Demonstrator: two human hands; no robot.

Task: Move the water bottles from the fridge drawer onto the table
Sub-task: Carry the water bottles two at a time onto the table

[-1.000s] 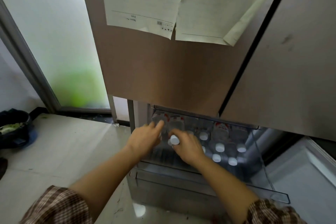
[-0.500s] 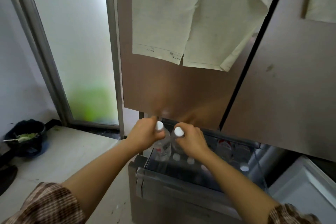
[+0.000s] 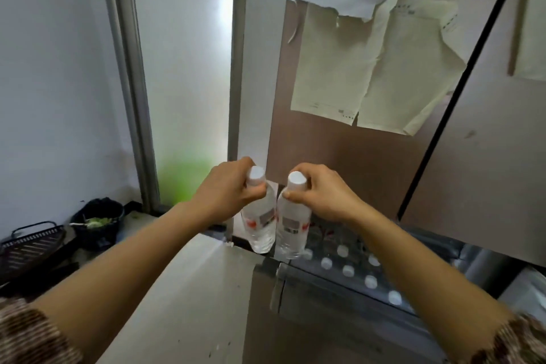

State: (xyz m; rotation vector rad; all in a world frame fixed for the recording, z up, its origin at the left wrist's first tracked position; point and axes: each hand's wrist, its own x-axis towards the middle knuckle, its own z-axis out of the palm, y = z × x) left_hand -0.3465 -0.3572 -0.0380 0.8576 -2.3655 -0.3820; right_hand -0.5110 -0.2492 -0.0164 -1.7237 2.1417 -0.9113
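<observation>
So my left hand (image 3: 227,192) pinches the left bottle (image 3: 260,224) just under its cap, and my right hand (image 3: 325,195) pinches the right bottle (image 3: 292,227) likewise, probably because necks are all a packed drawer offers. Both hang upright, nearly touching, above the open fridge drawer (image 3: 295,319), where more bottles (image 3: 348,270) stand; no table shows.
</observation>
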